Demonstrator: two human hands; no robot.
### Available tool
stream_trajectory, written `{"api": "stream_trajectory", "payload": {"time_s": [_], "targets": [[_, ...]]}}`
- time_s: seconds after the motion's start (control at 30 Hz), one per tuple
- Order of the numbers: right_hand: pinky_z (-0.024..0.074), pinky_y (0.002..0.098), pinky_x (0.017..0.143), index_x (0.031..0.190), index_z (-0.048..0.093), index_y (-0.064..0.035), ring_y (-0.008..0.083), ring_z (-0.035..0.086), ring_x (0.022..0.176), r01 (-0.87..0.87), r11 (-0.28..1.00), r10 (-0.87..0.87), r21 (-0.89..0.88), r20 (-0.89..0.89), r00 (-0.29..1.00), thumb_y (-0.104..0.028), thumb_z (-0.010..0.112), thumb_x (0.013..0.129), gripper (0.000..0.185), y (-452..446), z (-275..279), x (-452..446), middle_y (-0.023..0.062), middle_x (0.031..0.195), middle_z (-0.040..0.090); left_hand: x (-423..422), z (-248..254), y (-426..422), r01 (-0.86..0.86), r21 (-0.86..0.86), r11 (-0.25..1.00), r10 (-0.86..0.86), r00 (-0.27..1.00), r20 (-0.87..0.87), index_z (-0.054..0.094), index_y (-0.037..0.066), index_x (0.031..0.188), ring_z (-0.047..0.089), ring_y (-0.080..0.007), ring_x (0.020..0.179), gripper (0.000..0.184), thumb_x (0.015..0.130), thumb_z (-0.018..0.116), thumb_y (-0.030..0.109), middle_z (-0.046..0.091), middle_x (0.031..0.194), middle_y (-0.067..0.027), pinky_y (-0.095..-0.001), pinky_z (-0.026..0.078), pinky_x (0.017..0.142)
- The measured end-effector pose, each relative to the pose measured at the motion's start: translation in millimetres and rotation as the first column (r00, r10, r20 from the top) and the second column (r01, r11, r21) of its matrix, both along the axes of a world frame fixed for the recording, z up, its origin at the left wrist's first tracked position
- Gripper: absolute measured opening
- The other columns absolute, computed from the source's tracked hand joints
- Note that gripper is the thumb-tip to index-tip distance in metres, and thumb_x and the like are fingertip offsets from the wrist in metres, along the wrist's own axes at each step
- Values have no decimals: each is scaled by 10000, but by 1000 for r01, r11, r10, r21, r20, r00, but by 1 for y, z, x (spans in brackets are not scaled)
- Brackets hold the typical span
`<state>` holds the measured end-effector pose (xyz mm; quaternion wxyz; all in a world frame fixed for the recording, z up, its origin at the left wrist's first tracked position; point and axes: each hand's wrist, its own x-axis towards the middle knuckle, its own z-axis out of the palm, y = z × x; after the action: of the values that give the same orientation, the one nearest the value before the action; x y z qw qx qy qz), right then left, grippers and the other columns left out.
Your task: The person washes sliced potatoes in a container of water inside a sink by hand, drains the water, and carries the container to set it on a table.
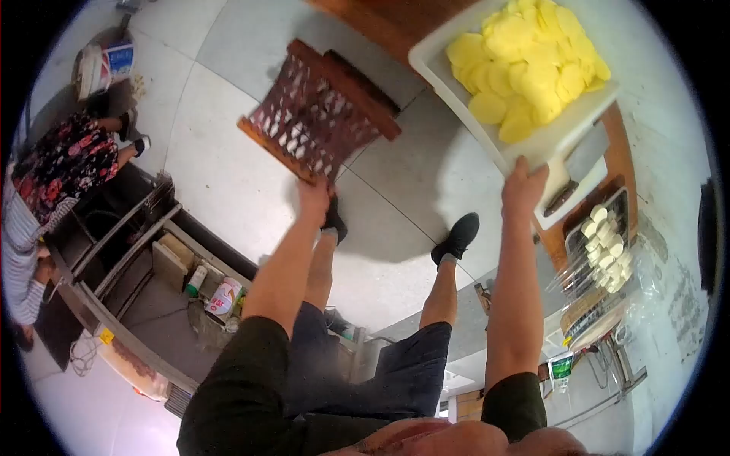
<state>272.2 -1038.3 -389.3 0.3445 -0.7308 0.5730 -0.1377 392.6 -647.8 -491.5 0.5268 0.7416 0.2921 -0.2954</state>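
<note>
My left hand (313, 196) is closed around one wooden bar of a brown folding stool (323, 102) with a mesh seat. It hangs tilted above the floor tiles. My right hand (523, 186) is closed at the near corner of a white plastic tray (487, 137). Yellow round slices, like sliced potato (532, 64), are heaped in that tray. Beside my right hand lie a white cutting board (553, 199) and a cleaver (585, 161) with a dark handle. My fingertips on the tray are partly hidden.
On the right, a dark tray holds pale round pieces (606, 247) near clear plastic wrapping (646, 281). A metal-framed cart (137, 289) with bottles stands on the left. Beyond it is another person (65, 167) in a floral garment. A bucket (106, 68) stands at upper left.
</note>
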Motion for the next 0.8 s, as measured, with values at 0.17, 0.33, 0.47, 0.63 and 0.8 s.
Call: {"api": "stream_trajectory", "payload": {"time_s": [0.17, 0.33, 0.47, 0.63, 0.8], "targets": [[488, 356, 823, 1292, 402, 62, 263, 619, 905, -50, 984, 27, 170, 133, 991, -260, 547, 947, 493, 8, -9, -1, 206, 1110, 597, -129, 28, -42, -62, 115, 991, 88, 968, -233, 365, 27, 1317, 549, -197, 975, 477, 926, 583, 194, 521, 1192, -118, -362, 490, 803], [466, 411, 858, 1171, 552, 38, 335, 616, 981, -64, 893, 137, 445, -133, 982, -318, 539, 930, 430, 73, 39, -95, 214, 1034, 637, -211, 45, -45, 234, -75, 969, -234, 789, -568, 497, 54, 1229, 554, -226, 965, 393, 943, 560, 316, 588, 1066, -112, -363, 460, 840], [484, 428, 877, 1133, 619, -26, 386, 613, 1024, -103, 616, 577, 781, -358, 735, -331, 589, 875, 401, 140, 113, -232, 238, 1070, 644, -246, 111, 12, 941, -325, 96, -992, 63, -110, 616, -7, 1022, 581, -376, 1004, 510, 925, 511, 482, 626, 1045, -236, -462, 435, 889], [441, 446, 939, 1119, 641, -57, 381, 544, 1108, -230, 516, 789, 825, -354, 502, -389, 695, 805, 460, 188, 295, -268, 191, 1157, 594, -154, 364, 19, 722, -682, -116, -926, -327, -190, 626, 31, 1097, 622, -317, 976, 476, 869, 646, 448, 643, 1033, -180, -409, 487, 828], [443, 457, 928, 1100, 646, -56, 381, 537, 1107, -157, 587, 670, 794, -369, 644, -426, 689, 798, 480, 205, 406, -271, 195, 1162, 586, -149, 472, 70, 807, -542, -234, -962, -272, 10, 622, 33, 1152, 586, -345, 1041, 502, 859, 643, 440, 613, 1112, -195, -424, 464, 890]]}}
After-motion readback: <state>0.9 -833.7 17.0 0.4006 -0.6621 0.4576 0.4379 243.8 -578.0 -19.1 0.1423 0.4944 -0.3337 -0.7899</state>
